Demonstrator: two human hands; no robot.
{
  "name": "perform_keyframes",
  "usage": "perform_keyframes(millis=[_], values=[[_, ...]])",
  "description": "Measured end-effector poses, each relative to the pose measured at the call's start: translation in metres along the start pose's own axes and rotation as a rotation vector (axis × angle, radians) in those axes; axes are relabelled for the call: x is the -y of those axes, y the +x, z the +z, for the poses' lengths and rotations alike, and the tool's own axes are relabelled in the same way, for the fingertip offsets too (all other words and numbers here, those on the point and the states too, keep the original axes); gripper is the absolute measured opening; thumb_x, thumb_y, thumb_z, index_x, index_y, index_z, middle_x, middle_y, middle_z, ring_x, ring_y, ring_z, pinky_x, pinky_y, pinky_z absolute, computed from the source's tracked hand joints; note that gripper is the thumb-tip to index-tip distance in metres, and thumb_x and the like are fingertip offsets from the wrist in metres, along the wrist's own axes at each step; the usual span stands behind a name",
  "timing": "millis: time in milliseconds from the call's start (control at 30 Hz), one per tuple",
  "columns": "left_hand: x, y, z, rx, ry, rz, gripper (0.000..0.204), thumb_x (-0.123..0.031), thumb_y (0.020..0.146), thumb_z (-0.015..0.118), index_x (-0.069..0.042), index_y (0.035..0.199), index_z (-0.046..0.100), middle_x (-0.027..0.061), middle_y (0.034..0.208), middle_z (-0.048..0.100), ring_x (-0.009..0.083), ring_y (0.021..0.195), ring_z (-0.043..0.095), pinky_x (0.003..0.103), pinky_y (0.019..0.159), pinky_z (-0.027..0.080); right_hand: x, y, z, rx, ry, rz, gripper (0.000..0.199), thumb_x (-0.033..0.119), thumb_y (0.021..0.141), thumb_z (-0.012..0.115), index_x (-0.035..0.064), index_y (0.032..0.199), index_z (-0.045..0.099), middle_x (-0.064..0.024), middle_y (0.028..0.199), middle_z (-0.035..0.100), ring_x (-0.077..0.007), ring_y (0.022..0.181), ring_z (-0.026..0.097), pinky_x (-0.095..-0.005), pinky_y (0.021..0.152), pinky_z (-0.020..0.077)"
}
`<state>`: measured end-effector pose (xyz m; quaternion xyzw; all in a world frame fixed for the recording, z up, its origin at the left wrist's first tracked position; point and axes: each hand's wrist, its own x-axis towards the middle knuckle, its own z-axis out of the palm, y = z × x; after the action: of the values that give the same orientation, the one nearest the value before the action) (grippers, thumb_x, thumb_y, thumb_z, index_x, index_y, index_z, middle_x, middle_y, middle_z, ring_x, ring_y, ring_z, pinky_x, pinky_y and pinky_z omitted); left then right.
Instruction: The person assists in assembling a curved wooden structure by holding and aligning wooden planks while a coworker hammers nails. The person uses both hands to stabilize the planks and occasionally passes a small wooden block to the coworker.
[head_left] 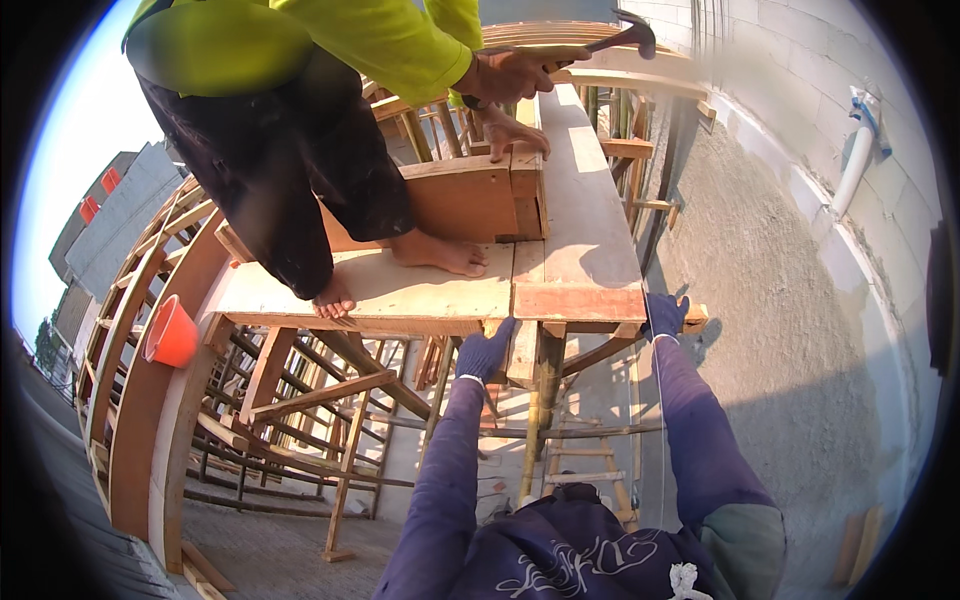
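Note:
A short reddish wooden board point(580, 301) lies across the near end of the plywood formwork, between my two hands. At its left end my left hand point(484, 352), in a dark blue glove, is closed with its fingers against the board's lower corner. On the other end my right hand point(664, 315), gloved alike, grips the board's edge, close to a protruding timber end point(695, 316). Part of the fingers of both hands is hidden. Above, a co-worker holds a claw hammer point(628, 36) raised in one hand. Their other hand point(512, 133) rests on an upright board point(465, 198).
The barefoot co-worker stands on the plywood deck point(400, 285). An orange bucket point(172, 331) hangs at the curved formwork on the left. Timber and bamboo props point(543, 400) and a ladder point(585, 452) are below. A block wall with a white pipe point(852, 170) rises at right.

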<state>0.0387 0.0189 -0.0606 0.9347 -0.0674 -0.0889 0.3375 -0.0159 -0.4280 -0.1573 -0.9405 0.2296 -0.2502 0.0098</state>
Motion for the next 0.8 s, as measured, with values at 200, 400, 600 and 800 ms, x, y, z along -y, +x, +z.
perform_keyframes(millis=[200, 400, 600, 800], values=[[-0.036, -0.026, -0.019, -0.028, -0.142, -0.106, 0.088, -0.073, 0.088, 0.06, 0.011, 0.111, 0.072, 0.0385, 0.108, 0.069, 0.0466, 0.113, 0.068, 0.047, 0.097, 0.051, 0.015, -0.004, -0.038, 0.048, -0.145, 0.035, 0.02, 0.029, 0.098, 0.06, 0.0244, 0.097, 0.079, -0.0027, 0.099, 0.077, -0.0265, 0.103, 0.072, -0.0664, 0.112, 0.0266], [-0.053, -0.04, -0.03, -0.03, -0.176, -0.087, 0.092, -0.076, 0.088, 0.059, 0.012, 0.111, 0.071, 0.0427, 0.111, 0.065, 0.0506, 0.116, 0.064, 0.049, 0.099, 0.05, 0.01, -0.004, -0.034, 0.014, -0.135, 0.041, 0.022, 0.028, 0.097, 0.059, 0.0232, 0.091, 0.079, -0.0026, 0.096, 0.078, -0.0266, 0.101, 0.072, -0.0648, 0.11, 0.0286], [-0.039, -0.027, -0.021, -0.035, -0.155, -0.097, 0.097, -0.077, 0.089, 0.056, 0.017, 0.111, 0.069, 0.0442, 0.113, 0.064, 0.0519, 0.118, 0.063, 0.049, 0.102, 0.049, 0.01, -0.001, -0.031, 0.033, -0.157, 0.048, 0.021, 0.029, 0.097, 0.059, 0.0228, 0.092, 0.079, -0.0019, 0.095, 0.077, -0.026, 0.1, 0.073, -0.0645, 0.11, 0.0289], [-0.041, -0.028, -0.02, -0.04, -0.169, -0.09, 0.099, -0.077, 0.089, 0.056, 0.019, 0.111, 0.068, 0.0456, 0.113, 0.062, 0.0525, 0.119, 0.062, 0.049, 0.103, 0.048, 0.009, -0.003, -0.036, 0.036, -0.143, 0.034, 0.017, 0.026, 0.096, 0.062, 0.0249, 0.094, 0.079, -0.0016, 0.097, 0.077, -0.0258, 0.1, 0.073, -0.0647, 0.11, 0.0282]])
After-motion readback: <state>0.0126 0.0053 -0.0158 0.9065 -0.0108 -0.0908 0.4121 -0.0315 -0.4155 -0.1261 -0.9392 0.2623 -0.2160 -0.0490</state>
